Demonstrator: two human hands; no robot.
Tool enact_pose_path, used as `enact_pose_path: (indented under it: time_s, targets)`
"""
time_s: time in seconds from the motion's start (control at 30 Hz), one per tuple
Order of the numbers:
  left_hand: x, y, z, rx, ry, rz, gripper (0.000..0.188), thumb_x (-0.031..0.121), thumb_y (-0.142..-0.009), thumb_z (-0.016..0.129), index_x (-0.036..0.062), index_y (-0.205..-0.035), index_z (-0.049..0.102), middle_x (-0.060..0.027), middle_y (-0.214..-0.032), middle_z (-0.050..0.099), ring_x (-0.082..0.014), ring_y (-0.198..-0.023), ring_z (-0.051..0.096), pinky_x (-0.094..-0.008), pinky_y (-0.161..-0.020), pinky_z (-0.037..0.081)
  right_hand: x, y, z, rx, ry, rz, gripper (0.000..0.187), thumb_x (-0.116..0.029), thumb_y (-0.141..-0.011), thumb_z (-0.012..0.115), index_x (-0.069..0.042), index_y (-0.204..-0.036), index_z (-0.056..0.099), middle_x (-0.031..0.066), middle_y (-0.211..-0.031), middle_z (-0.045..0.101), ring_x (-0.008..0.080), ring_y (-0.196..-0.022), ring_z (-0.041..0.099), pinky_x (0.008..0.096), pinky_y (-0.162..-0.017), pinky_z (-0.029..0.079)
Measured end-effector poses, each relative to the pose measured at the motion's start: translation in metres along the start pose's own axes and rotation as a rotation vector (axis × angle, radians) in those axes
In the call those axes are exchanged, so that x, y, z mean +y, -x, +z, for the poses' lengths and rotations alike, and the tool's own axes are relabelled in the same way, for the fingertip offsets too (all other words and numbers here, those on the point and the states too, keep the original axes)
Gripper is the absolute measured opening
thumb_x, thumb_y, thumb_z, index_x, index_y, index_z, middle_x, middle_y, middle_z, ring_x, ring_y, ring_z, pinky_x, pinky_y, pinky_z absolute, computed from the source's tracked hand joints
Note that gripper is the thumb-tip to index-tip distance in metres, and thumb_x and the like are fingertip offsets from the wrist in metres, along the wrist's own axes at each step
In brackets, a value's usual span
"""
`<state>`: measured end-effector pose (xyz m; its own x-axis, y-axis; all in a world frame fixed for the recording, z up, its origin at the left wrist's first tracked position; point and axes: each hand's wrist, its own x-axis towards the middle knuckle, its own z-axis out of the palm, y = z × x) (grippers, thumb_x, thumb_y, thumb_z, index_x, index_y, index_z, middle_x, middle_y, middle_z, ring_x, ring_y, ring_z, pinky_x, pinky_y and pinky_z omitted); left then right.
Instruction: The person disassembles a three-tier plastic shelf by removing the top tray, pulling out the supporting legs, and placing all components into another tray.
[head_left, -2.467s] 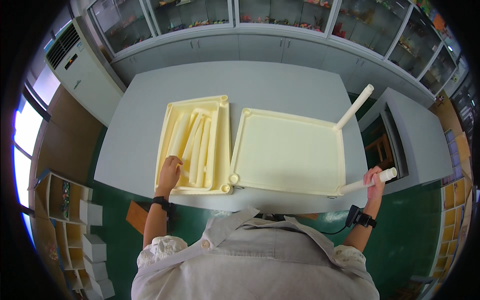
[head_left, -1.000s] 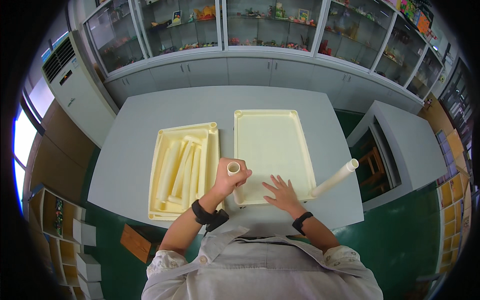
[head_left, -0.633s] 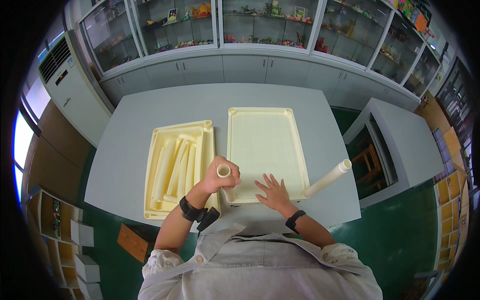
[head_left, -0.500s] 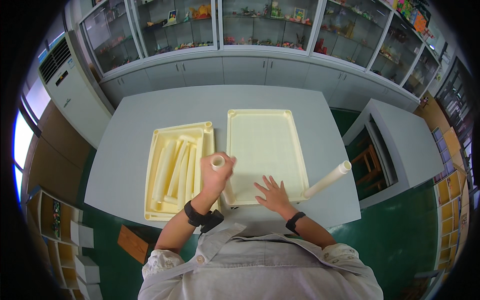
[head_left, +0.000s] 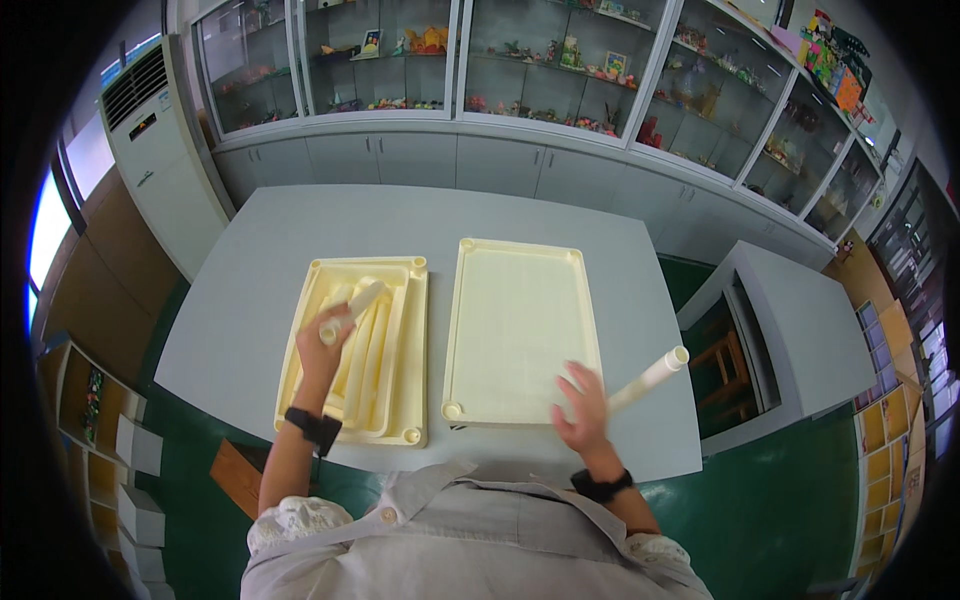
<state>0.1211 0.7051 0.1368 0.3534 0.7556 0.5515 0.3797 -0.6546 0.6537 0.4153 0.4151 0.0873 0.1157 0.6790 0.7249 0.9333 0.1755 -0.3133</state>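
Observation:
My left hand point(head_left: 322, 343) grips a short cream tube point(head_left: 363, 300) above the left-hand cream tray point(head_left: 419, 350). Several longer cream tubes point(head_left: 375, 365) lie inside that tray, partly hidden by the hand. My right hand point(head_left: 583, 408), slightly blurred, hovers with fingers apart over the near right corner of a flat cream panel point(head_left: 520, 330) with a raised rim. A cream tube point(head_left: 652, 380) rises from that corner, tilted outward in the view; its foot is behind my hand. At the panel's near left corner a round socket point(head_left: 453, 411) shows with no tube in it.
Both pieces rest on a grey table point(head_left: 330, 220). Glass-fronted cabinets point(head_left: 390, 70) line the back wall, with a tall air conditioner point(head_left: 165, 160) at far left. A grey side desk point(head_left: 800, 310) with a wooden stool under it stands right.
My left hand has moved left with a tube, from the panel's near left corner to above the left tray. My right hand has lifted off the panel and shifted right. The view has tilted.

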Motion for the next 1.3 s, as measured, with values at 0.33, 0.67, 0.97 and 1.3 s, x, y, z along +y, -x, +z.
enact_pose_path:
  time_s: [0.33,0.67,0.97,1.3]
  targets:
    - [-0.029,0.068,-0.003,-0.748,-0.280,0.167,0.051,-0.002,-0.070,0.058,0.0147,-0.118,0.053,-0.0095,-0.129,0.048,-0.0323,-0.118,0.044,-0.0390,-0.099,0.039,0.059,0.005,-0.078,0.631,-0.295,0.427,0.077,-0.023,-0.078,0.062,-0.004,-0.138,0.017,0.0147,-0.129,0.042,0.0274,-0.122,0.039,0.0403,-0.102,0.029]
    - [-0.004,0.057,0.016,-0.597,-0.199,0.091,0.049,-0.004,-0.071,0.050,0.0112,-0.118,0.050,-0.0142,-0.114,0.056,-0.0331,-0.106,0.052,-0.0402,-0.091,0.043,0.075,0.026,-0.034,0.471,-0.690,0.930,0.020,0.002,-0.078,0.056,-0.005,-0.063,0.045,0.0058,-0.049,0.048,0.0155,-0.042,0.050,0.0300,-0.045,0.042]
    - [0.088,0.036,0.057,-0.520,0.299,0.297,0.031,0.004,-0.077,0.059,0.0080,-0.108,0.057,-0.0102,-0.105,0.060,-0.0274,-0.097,0.057,-0.0343,-0.085,0.046,0.014,0.048,0.005,0.363,-0.434,0.696,0.012,-0.003,-0.077,0.061,-0.004,-0.072,0.050,0.0063,-0.065,0.056,0.0144,-0.057,0.057,0.0282,-0.053,0.047]
    - [0.167,0.045,0.095,-0.643,0.983,-0.111,0.024,0.009,-0.075,0.067,0.0068,-0.088,0.047,0.0002,-0.074,0.051,-0.0063,-0.070,0.048,-0.0217,-0.063,0.038,0.011,0.028,0.054,-0.576,-0.003,0.259,0.048,-0.038,-0.085,0.054,-0.014,-0.126,0.044,0.0095,-0.132,0.042,0.0271,-0.125,0.037,0.0618,-0.100,0.020]
